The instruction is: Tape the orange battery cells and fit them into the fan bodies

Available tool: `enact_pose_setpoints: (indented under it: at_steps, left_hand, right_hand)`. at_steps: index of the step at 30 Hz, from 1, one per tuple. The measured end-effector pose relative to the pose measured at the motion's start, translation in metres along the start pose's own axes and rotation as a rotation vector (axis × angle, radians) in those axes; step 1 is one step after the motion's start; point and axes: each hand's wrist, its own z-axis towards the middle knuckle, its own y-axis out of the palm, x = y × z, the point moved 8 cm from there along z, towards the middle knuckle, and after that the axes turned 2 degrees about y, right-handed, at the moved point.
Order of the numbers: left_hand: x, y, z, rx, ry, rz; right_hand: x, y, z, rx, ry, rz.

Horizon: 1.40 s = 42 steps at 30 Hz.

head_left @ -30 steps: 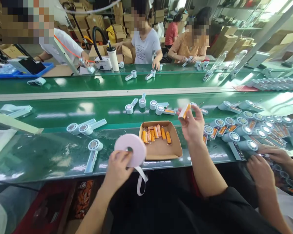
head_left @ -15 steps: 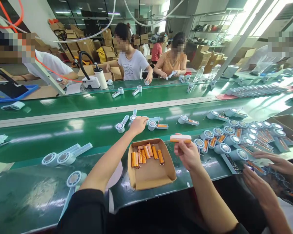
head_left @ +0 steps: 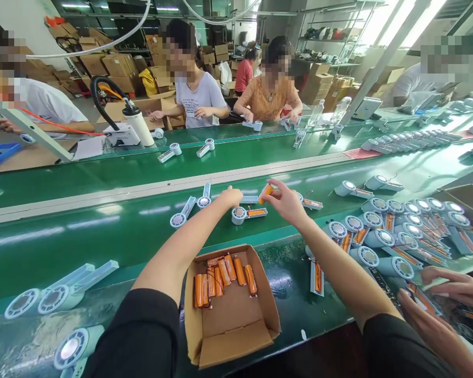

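Observation:
Over the green belt, my left hand is closed at a pale blue handheld fan, whose open handle sticks out to the right; the hand hides the fan's head. My right hand pinches an orange battery, held tilted just right of that handle. Directly below, another handheld fan lies with an orange battery in its handle. Nearer me, a cardboard box holds several orange batteries with thin wires, bunched at its far side.
Two fans lie left of my hands, and more at the near left. Many fans with batteries crowd the right, beside a co-worker's hands. Across the belt, people sit near a white device with a black hose.
My right hand has carried the battery from beside the box forward and left, close to my left hand, and tilted it. My left hand stays at the fan. The view has shifted.

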Motion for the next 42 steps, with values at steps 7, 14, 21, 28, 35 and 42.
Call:
enact_pose_setpoints:
  at_steps: [7, 14, 21, 28, 35, 42]
  left_hand:
    - [-0.002, -0.002, 0.009, 0.057, 0.168, -0.06]
    - [-0.005, -0.006, 0.017, 0.165, 0.133, -0.245]
    - [-0.002, -0.009, 0.019, 0.261, -0.008, -0.346]
    - [0.017, -0.029, -0.025, 0.438, -0.04, -0.408]
    - [-0.017, 0.057, -0.275, 0.507, 0.192, -0.372]
    - [-0.056, 0.228, -0.448, 0.396, -0.227, -0.261]
  right_hand:
    - [0.029, 0.044, 0.051, -0.274, -0.056, -0.51]
    - [0.037, 0.064, 0.044, -0.44, -0.124, -0.712]
    - [0.038, 0.094, 0.04, -0.619, -0.141, -0.955]
    - [0.013, 0.096, 0.047, -0.699, -0.188, -0.975]
    - [-0.01, -0.003, -0.048, -0.228, -0.367, -0.548]
    - [-0.021, -0.005, -0.211, -0.25, -0.074, -0.062]
